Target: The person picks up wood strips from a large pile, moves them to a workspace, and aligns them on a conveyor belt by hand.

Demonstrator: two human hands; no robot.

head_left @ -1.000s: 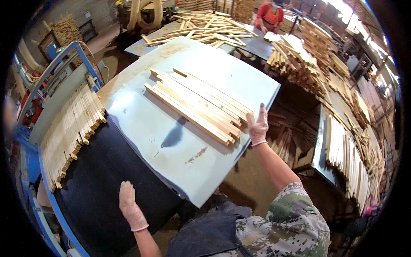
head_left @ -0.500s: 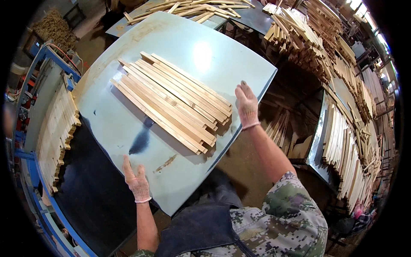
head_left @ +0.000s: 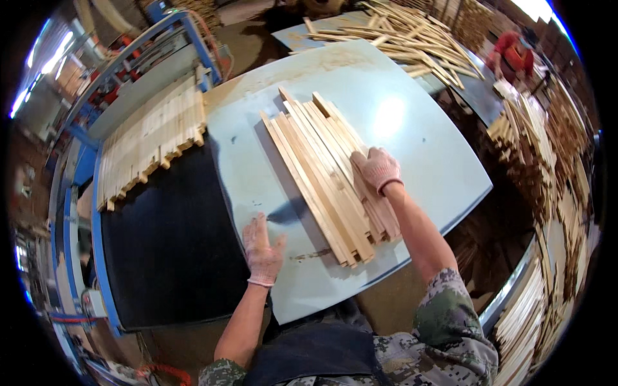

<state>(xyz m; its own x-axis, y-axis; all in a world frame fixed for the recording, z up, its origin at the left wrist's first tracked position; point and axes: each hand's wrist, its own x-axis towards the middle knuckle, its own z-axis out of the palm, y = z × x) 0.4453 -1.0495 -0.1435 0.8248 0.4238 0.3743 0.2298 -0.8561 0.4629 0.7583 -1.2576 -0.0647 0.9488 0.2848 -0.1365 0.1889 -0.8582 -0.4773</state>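
Several pale wooden strips [head_left: 325, 186] lie side by side on the light grey-blue tabletop [head_left: 431, 174], their ends uneven. My right hand [head_left: 378, 167], in a pale knit glove, rests on the right side of this row with its fingers curled down over the outer strips. The strips under its palm are partly hidden. My left hand [head_left: 262, 251], gloved alike, is open to the left of the row's near end, fingers stretched, holding nothing. It is apart from the strips, over the table's left edge.
Left of the table lies a black surface [head_left: 170, 238] in a blue-framed machine [head_left: 103, 257], with a row of joined strips [head_left: 154, 138] along it. Loose strips [head_left: 412, 38] are heaped at the back. Wood stacks [head_left: 547, 148] line the right, where a person in red [head_left: 515, 55] stands.
My right hand has moved from the table's right edge onto the strips. My left hand stays open near the left edge. The view has turned left, showing more of the machine.
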